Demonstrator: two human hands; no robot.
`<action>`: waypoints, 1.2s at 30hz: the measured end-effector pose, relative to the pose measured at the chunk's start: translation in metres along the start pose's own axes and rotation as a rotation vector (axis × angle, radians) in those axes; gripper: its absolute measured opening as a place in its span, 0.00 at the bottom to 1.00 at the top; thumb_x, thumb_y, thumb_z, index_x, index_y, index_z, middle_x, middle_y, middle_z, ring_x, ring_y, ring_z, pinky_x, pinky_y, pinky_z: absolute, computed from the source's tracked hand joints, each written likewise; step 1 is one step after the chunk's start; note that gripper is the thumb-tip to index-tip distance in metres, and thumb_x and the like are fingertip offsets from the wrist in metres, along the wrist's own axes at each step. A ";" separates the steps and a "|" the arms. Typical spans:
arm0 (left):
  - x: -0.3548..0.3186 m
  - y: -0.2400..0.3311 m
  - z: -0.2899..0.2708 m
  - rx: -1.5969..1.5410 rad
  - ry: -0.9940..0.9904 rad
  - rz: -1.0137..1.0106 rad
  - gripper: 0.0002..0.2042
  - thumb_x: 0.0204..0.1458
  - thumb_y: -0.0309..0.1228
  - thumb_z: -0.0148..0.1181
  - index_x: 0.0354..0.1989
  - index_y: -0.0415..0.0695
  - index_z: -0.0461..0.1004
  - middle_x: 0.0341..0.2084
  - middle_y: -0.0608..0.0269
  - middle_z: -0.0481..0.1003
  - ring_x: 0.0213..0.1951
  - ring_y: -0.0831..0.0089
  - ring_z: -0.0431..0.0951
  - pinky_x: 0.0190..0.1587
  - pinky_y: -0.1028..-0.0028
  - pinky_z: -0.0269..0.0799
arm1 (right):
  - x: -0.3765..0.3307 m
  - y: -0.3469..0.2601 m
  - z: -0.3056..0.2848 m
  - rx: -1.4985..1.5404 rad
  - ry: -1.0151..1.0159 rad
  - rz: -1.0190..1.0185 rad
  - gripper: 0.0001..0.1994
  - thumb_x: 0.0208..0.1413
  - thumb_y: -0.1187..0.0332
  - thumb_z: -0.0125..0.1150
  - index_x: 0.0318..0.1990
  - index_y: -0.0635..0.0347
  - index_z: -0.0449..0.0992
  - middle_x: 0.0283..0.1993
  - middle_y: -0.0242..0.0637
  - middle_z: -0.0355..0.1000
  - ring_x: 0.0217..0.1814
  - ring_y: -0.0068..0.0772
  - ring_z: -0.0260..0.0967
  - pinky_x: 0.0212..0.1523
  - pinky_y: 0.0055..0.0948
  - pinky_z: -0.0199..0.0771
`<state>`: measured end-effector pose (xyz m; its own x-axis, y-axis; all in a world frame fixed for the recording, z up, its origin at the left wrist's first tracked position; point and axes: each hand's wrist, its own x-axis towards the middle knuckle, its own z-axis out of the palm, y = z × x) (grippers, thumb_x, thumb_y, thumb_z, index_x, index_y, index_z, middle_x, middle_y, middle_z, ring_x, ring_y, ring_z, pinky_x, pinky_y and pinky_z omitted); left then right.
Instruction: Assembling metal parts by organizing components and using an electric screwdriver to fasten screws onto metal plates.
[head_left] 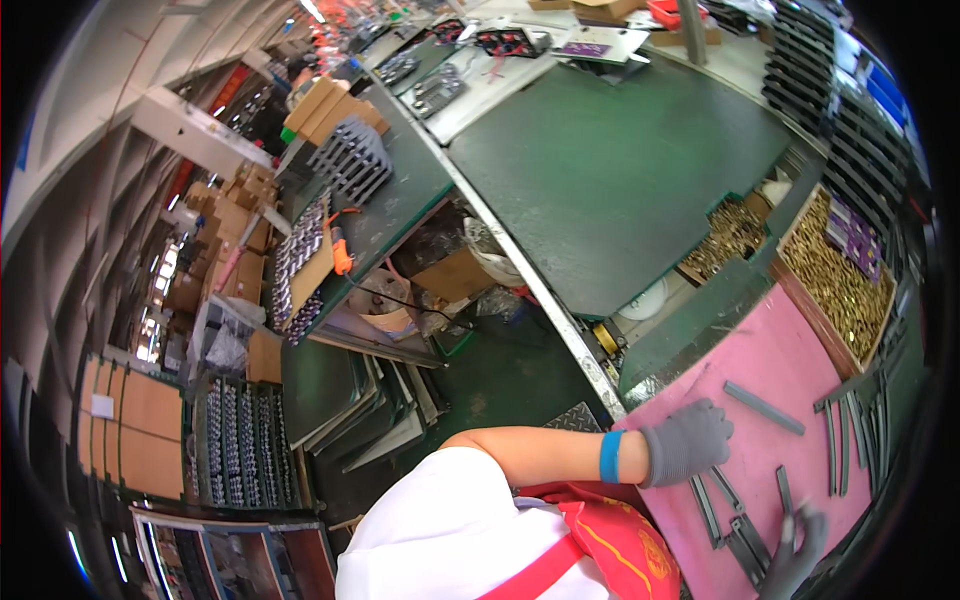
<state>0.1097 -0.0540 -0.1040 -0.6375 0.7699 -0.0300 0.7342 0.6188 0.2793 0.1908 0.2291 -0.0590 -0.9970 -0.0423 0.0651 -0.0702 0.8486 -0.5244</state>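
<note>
My left hand (688, 442), in a grey knitted glove with a blue band at the wrist, is over the pink work surface (770, 350). Its fingers are curled in, and whatever they hold is hidden. A long grey strip (764, 407) lies just beyond it. My right hand (800, 550), also gloved, is at the lower right and a little blurred, its thumb and fingers apart. By its fingertips is a short grey strip (783, 490); I cannot tell whether they touch. Several dark grey strips (745, 548) lie between the hands.
More grey strips (845, 445) line the right side of the pink surface. A tray of brass-coloured small parts (825, 270) stands beyond, near another heap of brass parts (730, 240). A green tabletop (610, 170) spreads ahead. An orange power screwdriver (341, 252) rests on the left bench.
</note>
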 end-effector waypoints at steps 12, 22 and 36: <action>0.047 -0.037 -0.004 -0.227 0.369 -0.027 0.14 0.50 0.26 0.64 0.47 0.46 0.81 0.38 0.56 0.77 0.40 0.56 0.76 0.45 0.63 0.71 | 0.006 0.028 0.025 -0.144 0.113 0.112 0.11 0.53 0.72 0.64 0.44 0.57 0.79 0.39 0.42 0.73 0.42 0.48 0.71 0.44 0.40 0.71; 0.039 -0.030 -0.016 -0.194 0.231 -0.050 0.07 0.53 0.29 0.63 0.40 0.47 0.82 0.30 0.60 0.75 0.37 0.60 0.74 0.42 0.65 0.67 | -0.024 0.042 0.003 -0.032 0.026 0.067 0.07 0.51 0.71 0.66 0.38 0.58 0.81 0.35 0.39 0.72 0.41 0.45 0.70 0.43 0.38 0.68; 0.007 -0.031 -0.024 -0.377 0.301 -0.163 0.13 0.48 0.30 0.67 0.44 0.52 0.82 0.42 0.58 0.77 0.48 0.57 0.74 0.55 0.60 0.65 | -0.042 -0.022 0.017 -0.092 -0.145 -0.220 0.14 0.42 0.68 0.68 0.40 0.46 0.81 0.45 0.30 0.72 0.44 0.34 0.69 0.47 0.35 0.65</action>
<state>0.0771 -0.0718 -0.0894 -0.8165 0.5547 0.1602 0.5197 0.5852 0.6225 0.2340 0.2037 -0.0647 -0.9529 -0.3003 0.0427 -0.2887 0.8547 -0.4315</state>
